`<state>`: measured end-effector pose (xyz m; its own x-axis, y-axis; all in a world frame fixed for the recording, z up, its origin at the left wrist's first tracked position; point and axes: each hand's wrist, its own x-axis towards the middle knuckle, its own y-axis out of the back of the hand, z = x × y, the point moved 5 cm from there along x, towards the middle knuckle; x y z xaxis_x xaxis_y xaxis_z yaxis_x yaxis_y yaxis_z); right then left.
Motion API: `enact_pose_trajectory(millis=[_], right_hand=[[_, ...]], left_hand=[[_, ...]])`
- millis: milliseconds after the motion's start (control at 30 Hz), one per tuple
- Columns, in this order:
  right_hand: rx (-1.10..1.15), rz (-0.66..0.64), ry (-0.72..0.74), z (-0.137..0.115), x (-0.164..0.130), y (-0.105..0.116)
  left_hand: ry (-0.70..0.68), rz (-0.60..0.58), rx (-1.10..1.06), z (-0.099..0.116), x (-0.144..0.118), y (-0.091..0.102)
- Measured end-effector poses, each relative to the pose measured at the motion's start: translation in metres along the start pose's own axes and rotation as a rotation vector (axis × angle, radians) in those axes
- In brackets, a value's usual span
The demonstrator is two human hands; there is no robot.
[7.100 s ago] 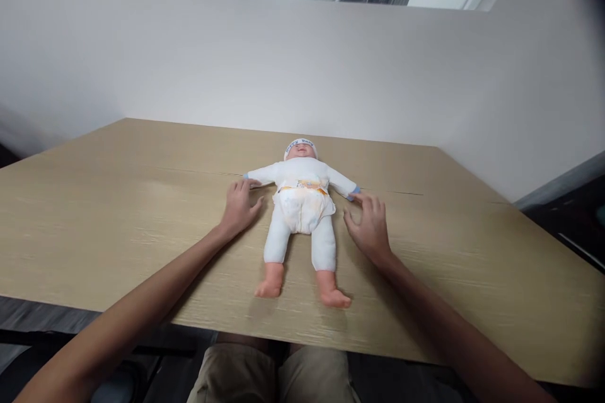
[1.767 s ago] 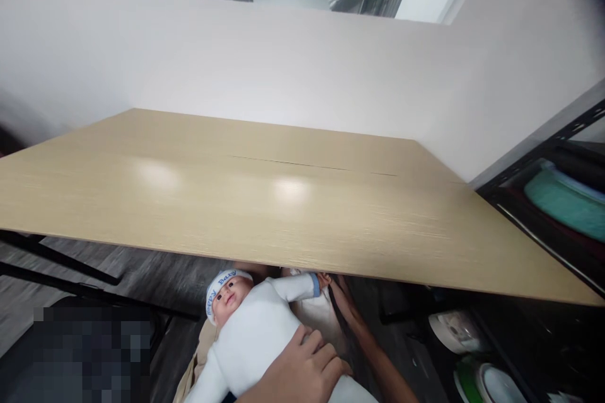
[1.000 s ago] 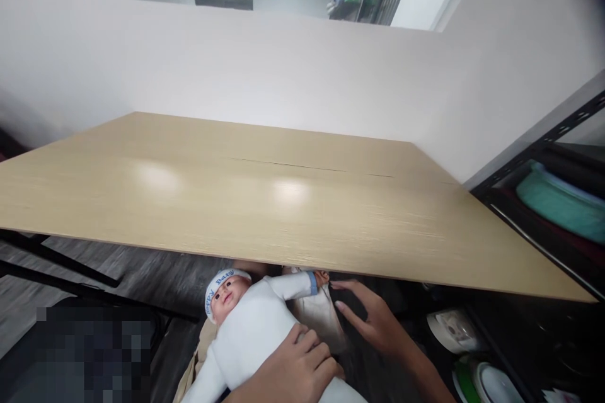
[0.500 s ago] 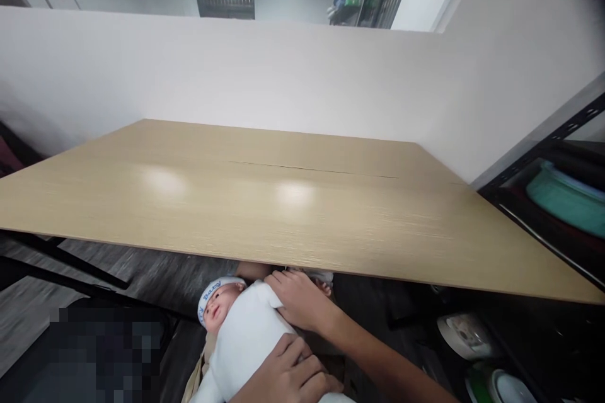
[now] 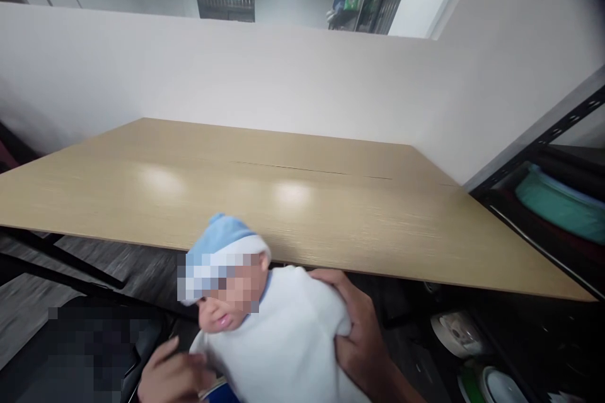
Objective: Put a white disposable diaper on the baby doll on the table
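A baby doll (image 5: 283, 327) in white clothing and a light blue cap (image 5: 222, 233) with a white band leans at a tilt in front of the table's near edge. Its head is to the left and overlaps the tabletop. My right hand (image 5: 362, 327) is closed around the doll's side on the right, with the thumb pressed into the white cloth. Low on the left, my left hand (image 5: 174, 374) is slightly blurred beside the doll's arm, its fingers apart and bent. The doll's lower body is cut off by the bottom of the view.
A wide wooden table (image 5: 331, 214) stretches ahead to a white half wall (image 5: 283, 82). On the right, a black shelf rack (image 5: 534, 239) carries a teal item (image 5: 558, 201), with white containers (image 5: 458, 334) lower down. A black chair seat (image 5: 70, 346) stands at lower left.
The doll has come up and closer, its capped head now above the table edge. My right hand has shifted to its side; my left hand has moved left, off its body.
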<state>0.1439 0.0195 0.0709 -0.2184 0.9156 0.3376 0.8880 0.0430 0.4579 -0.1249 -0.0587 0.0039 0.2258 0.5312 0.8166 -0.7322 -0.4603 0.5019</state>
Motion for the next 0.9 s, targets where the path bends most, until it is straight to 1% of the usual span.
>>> enact_pose_trajectory(millis=[33, 67, 100, 133, 167, 200, 233, 267, 300, 367, 433, 533, 600, 733, 800, 900], right_hand=[[0.032, 0.073, -0.043, 0.004, -0.001, 0.008], [0.061, 0.139, -0.086, 0.008, -0.001, 0.015], [0.088, 0.201, -0.128, 0.014, 0.001, 0.02], [0.114, 0.254, -0.164, 0.02, 0.004, 0.024], [0.137, 0.297, -0.19, 0.027, 0.009, 0.027], [0.157, 0.331, -0.204, 0.033, 0.015, 0.03], [0.169, 0.352, -0.213, 0.039, 0.021, 0.032], [0.168, 0.36, -0.22, 0.045, 0.028, 0.035], [0.148, 0.36, -0.227, 0.051, 0.035, 0.039], [0.029, 0.33, -0.237, 0.062, 0.048, 0.05], [-0.183, 0.264, -0.225, 0.072, 0.058, 0.064], [-0.496, 0.134, -0.193, 0.087, 0.065, 0.085], [-0.604, 0.072, -0.175, 0.099, 0.065, 0.095], [-0.634, 0.022, -0.115, 0.119, 0.056, 0.105], [-0.627, 0.036, -0.085, 0.127, 0.048, 0.108], [-0.627, 0.075, -0.072, 0.14, 0.036, 0.113]], left_hand=[[0.073, 0.115, 0.026, -0.011, 0.001, 0.003], [0.155, 0.171, 0.036, -0.023, 0.004, 0.001], [0.235, 0.148, 0.026, -0.034, 0.01, -0.005], [0.308, 0.046, -0.004, -0.045, 0.018, -0.015], [0.368, -0.091, -0.045, -0.055, 0.028, -0.027], [0.418, -0.226, -0.085, -0.063, 0.038, -0.038], [0.458, -0.334, -0.116, -0.071, 0.049, -0.047], [0.488, -0.41, -0.135, -0.078, 0.061, -0.055], [0.506, -0.459, -0.144, -0.085, 0.072, -0.06], [0.5, -0.514, -0.138, -0.097, 0.093, -0.069], [0.474, -0.551, -0.12, -0.108, 0.11, -0.077], [0.438, -0.617, -0.096, -0.12, 0.125, -0.09], [0.415, -0.657, -0.082, -0.126, 0.13, -0.099], [0.373, -0.694, -0.039, -0.132, 0.135, -0.108], [0.34, -0.696, -0.003, -0.134, 0.133, -0.108], [0.289, -0.669, 0.058, -0.14, 0.126, -0.102]])
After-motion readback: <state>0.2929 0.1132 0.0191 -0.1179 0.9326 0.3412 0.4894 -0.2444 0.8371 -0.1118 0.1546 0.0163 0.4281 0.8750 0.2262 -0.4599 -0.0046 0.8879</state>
